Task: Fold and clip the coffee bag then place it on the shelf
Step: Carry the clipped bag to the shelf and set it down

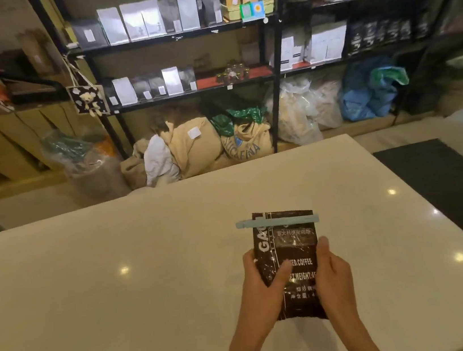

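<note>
Black metal shelving (276, 79) fills the upper half of the frame behind a pale, glossy table (120, 280) that spreads across the lower half. At the left of the racks, silver and grey pouches (140, 20) stand in rows on two levels; further right sit small jars (232, 73), white boxes and dark packets, all too blurred to read. Under the lowest shelf, burlap sacks (213, 142) slump on the floor, with clear and blue plastic bags (367, 90) to their right; what they contain cannot be made out. In the lower centre of the frame, the left hand (265, 286) clasps the left edge of the coffee bag (292, 259), thumb pressed across the printed front. The bag is held upright over the table, long axis running up the frame, folded top pointing toward the shelving, its lower corners hidden by the palms. A light blue clip (277, 221) lies crosswise over the fold, both ends overhanging the bag. The right hand (333, 277) grips the right edge, fingers wrapped behind and out of sight. Both forearms are cut off by the bottom edge.
</note>
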`<state>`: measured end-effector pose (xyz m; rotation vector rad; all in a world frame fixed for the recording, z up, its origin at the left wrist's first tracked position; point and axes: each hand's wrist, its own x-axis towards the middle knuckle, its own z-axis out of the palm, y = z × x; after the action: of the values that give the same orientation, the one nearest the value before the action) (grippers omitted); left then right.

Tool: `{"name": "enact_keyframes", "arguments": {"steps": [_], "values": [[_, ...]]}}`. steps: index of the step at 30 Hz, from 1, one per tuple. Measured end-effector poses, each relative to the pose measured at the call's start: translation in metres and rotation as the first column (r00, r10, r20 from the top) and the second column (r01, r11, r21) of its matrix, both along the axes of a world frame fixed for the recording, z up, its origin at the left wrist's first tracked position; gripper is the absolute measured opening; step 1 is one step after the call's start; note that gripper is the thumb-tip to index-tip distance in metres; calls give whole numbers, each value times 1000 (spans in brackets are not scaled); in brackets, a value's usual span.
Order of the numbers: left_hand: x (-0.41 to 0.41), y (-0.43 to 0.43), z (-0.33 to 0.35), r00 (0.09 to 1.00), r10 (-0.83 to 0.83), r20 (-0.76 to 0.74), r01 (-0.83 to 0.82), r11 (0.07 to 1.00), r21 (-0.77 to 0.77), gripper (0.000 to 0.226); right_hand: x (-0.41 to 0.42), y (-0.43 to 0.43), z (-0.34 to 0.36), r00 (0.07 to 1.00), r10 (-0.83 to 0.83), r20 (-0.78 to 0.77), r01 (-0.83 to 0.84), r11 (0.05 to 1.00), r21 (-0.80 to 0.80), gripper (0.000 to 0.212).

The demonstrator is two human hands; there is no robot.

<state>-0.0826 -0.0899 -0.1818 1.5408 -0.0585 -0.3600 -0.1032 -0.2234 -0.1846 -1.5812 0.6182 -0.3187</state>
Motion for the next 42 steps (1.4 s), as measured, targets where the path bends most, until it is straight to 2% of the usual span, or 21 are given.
{"name": "enact_keyframes", "arguments": {"steps": [3, 7, 12, 16, 21, 27, 33, 38, 40, 42], "values": [[-22, -50, -1, 1000, -14, -3, 14, 1000, -17, 29, -33, -62, 8, 994, 76, -75, -64, 986, 155, 66], [-52, -138, 2, 994, -106, -25, 106, 994, -26, 32, -97, -166, 8, 992, 43, -119, -29, 992, 119, 51], [-104, -296, 1, 975, -215, -59, 211, 975, -75, 30, -211, -320, -9, 973, -178, -147, 194, 976, 102, 34], [-138, -406, 6, 944, -321, -71, 313, 943, -110, 35, -297, -416, -15, 907, -378, -185, 404, 905, 135, 31], [-164, -528, 17, 898, -436, -52, 429, 896, -114, 45, -333, -514, 5, 872, -477, -113, 484, 873, 54, 25], [-155, -658, 7, 851, -524, -43, 517, 849, -113, 50, -303, -618, 12, 892, -451, 17, 452, 890, -56, 21], [-91, -791, -9, 869, -494, -21, 487, 864, -125, 57, -239, -755, 14, 919, -391, 42, 392, 900, -192, 38], [-1, -875, 2, 923, -384, 14, 382, 915, -130, 61, -136, -870, 35, 974, -213, -73, 150, 855, -496, 69], [37, -895, 5, 949, -314, 34, 316, 941, -124, 59, -83, -905, 38, 992, -93, -90, 39, 878, -478, 69], [67, -904, 11, 965, -259, 36, 261, 956, -134, 53, -32, -918, 40, 996, 48, -77, -73, 929, -363, 59]]}}
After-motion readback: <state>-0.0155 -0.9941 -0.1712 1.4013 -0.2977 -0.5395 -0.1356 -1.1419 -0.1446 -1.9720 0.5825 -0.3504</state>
